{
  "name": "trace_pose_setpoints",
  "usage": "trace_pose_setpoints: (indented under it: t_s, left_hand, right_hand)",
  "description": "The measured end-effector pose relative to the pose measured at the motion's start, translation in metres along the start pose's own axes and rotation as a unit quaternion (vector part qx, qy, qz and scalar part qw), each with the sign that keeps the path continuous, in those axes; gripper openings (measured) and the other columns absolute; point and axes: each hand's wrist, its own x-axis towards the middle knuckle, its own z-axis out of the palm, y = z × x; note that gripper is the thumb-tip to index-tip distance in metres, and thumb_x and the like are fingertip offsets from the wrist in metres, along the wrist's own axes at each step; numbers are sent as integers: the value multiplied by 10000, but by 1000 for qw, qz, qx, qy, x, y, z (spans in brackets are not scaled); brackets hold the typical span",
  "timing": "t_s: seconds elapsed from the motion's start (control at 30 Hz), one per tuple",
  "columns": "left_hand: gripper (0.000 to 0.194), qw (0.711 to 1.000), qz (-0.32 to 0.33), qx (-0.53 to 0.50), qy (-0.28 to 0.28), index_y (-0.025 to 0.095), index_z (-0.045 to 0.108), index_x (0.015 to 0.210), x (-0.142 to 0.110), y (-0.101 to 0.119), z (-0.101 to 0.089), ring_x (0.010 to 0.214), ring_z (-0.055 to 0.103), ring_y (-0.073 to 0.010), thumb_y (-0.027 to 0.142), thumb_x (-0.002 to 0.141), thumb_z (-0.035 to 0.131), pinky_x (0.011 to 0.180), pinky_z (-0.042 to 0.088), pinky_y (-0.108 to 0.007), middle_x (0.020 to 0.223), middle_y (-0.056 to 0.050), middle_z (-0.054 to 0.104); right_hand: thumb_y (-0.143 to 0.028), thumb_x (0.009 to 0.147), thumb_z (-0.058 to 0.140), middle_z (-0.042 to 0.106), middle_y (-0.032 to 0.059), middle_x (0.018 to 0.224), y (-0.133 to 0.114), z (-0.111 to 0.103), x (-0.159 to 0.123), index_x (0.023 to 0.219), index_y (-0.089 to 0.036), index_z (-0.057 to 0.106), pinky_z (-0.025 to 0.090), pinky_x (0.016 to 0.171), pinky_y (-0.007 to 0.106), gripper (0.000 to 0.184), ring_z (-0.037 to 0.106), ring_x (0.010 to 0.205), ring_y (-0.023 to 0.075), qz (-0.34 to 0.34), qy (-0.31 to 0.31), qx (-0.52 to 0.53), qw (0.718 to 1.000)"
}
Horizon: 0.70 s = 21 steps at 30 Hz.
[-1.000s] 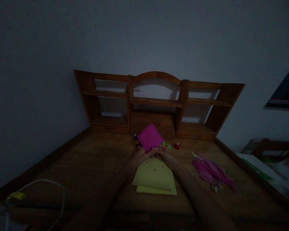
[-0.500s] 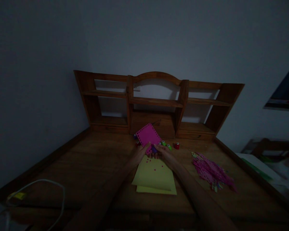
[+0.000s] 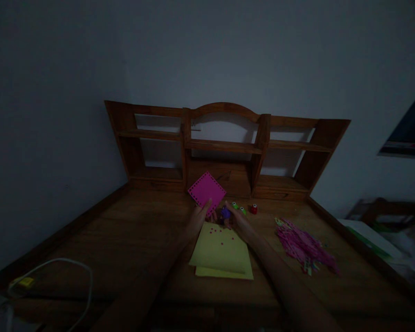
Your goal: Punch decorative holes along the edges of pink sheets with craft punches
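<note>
Wooden desk; pink card held diamond-wise, corner toward shelf.

I can't see near corner of pink card; left hand covers it. Right hand partly hides purple craft punch. White cable cut off at near edge, dark panel at right. Clutter by wooden chair too blurred to identify.
</note>
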Motion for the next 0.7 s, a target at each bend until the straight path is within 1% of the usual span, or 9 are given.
trace_pose_setpoints:
  t_s: [0.17, 0.23, 0.33, 0.47, 0.6, 0.7]
  left_hand:
    - [494, 998, -1, 34, -44, 162, 651, 828, -1, 5, -1, 479, 542, -152, 636, 845, 515, 498, 415, -272, 593, -29, 626]
    - [503, 998, 6, 54, -38, 161, 645, 778, -1, 6, -1, 486, 544, -146, 638, 852, 503, 507, 414, -268, 617, -38, 638]
    - [502, 996, 15, 79, -27, 161, 634, 722, -1, 7, -1, 484, 535, -139, 628, 856, 508, 510, 405, -260, 604, -35, 629]
    - [517, 993, 25, 110, -39, 159, 618, 652, 0, 7, -2, 473, 521, -134, 613, 869, 498, 508, 393, -252, 538, -22, 586]
    - [524, 991, 14, 126, -42, 154, 607, 620, 1, 6, -4, 452, 500, -126, 614, 854, 517, 482, 369, -241, 511, -16, 566]
    - [523, 991, 8, 128, -45, 153, 601, 607, 2, 6, -4, 459, 503, -127, 616, 840, 530, 489, 376, -239, 517, -17, 573]
  right_hand:
    - [-699, 794, 554, 620, 24, 575, -1, -1, 1, 654, -164, 630, 240, 374, 234, 558, 423, 366, 76, 11, 12, 15, 1000]
    - [-698, 792, 559, 618, 22, 587, -3, 0, 0, 644, -164, 617, 228, 381, 237, 557, 404, 368, 70, 12, 13, 20, 1000]
    - [-666, 785, 601, 572, -4, 551, -4, -1, -2, 660, -169, 614, 251, 415, 240, 513, 396, 395, 75, 2, 9, 32, 999]
    - [-618, 780, 645, 537, -24, 543, -2, -2, 0, 701, -186, 615, 274, 451, 246, 441, 399, 432, 89, -20, 11, 41, 999]
    - [-579, 783, 668, 534, -23, 580, -1, -2, 0, 730, -193, 610, 250, 445, 239, 394, 389, 447, 88, -28, 10, 46, 998]
    - [-555, 787, 678, 534, -22, 592, -2, -2, -1, 748, -193, 612, 249, 448, 232, 369, 400, 464, 89, -32, 2, 43, 999]
